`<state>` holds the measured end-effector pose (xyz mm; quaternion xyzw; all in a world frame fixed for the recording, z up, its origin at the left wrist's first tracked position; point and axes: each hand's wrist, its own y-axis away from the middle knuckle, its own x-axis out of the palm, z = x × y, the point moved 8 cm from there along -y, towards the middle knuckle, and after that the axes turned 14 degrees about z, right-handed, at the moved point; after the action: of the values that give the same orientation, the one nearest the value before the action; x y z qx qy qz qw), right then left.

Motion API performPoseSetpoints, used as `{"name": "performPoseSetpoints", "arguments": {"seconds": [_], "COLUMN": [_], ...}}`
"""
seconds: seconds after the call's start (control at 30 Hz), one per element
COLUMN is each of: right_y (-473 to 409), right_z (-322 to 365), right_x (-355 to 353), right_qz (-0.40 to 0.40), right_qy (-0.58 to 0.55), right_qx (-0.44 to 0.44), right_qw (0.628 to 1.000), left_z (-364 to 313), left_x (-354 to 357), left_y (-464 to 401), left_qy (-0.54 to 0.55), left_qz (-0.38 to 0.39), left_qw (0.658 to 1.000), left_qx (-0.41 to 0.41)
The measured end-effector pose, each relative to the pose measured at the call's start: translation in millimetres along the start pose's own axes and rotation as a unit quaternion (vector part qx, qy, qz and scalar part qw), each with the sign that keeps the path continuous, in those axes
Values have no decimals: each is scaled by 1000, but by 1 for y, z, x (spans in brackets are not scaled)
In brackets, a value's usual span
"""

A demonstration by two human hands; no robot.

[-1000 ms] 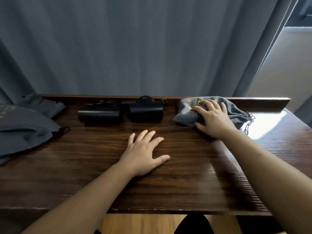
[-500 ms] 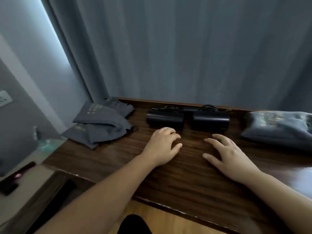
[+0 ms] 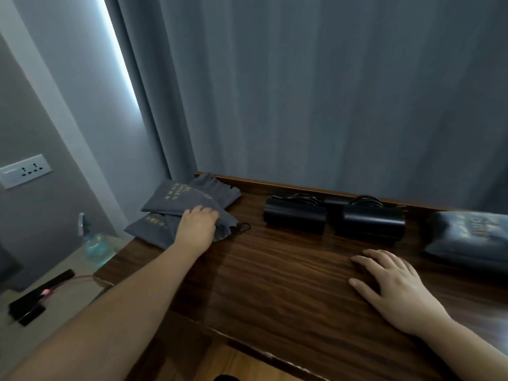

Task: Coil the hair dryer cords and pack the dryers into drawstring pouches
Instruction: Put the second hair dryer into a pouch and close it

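Two black hair dryers lie side by side at the back of the dark wooden table, each with a coiled cord behind it. A pile of flat grey drawstring pouches sits at the table's back left corner. My left hand lies on the top pouch with its fingers bent into the fabric. My right hand rests flat on the wood in front of the right dryer, holding nothing. A filled grey pouch lies at the far right.
A grey curtain hangs right behind the table. Left of the table is a lower surface with a clear spray bottle and a black device showing a red light. A wall socket is at the left.
My left hand has gone from the wood in front of the left dryer to the pouch pile at the left. My right hand stays flat on the table. The view has swung left.
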<state>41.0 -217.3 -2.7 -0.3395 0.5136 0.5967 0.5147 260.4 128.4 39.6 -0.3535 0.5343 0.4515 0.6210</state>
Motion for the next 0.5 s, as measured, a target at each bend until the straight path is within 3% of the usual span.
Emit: {"name": "performPoseSetpoints", "arguments": {"seconds": [0.1, 0.2, 0.33, 0.4, 0.5], "right_y": [1, 2, 3, 6, 19], "right_z": [1, 2, 1, 4, 15], "right_x": [-2, -1, -3, -8, -31], "right_qz": [-1, -5, -3, -7, -84], "right_qy": [1, 6, 4, -38, -201], "right_qx": [-1, -1, 3, -5, -27], "right_qw": [1000, 1000, 1000, 999, 976], "left_z": [11, 24, 27, 17, -10], "left_x": [-27, -73, -148, -180, -209], "left_y": [0, 7, 27, 42, 71], "left_qy": [114, 236, 299, 335, 382], "left_qz": [-76, -174, -270, -309, -351], "left_qw": [991, 956, 915, 890, 855], "left_qx": [3, -12, -22, -12, 27]}}
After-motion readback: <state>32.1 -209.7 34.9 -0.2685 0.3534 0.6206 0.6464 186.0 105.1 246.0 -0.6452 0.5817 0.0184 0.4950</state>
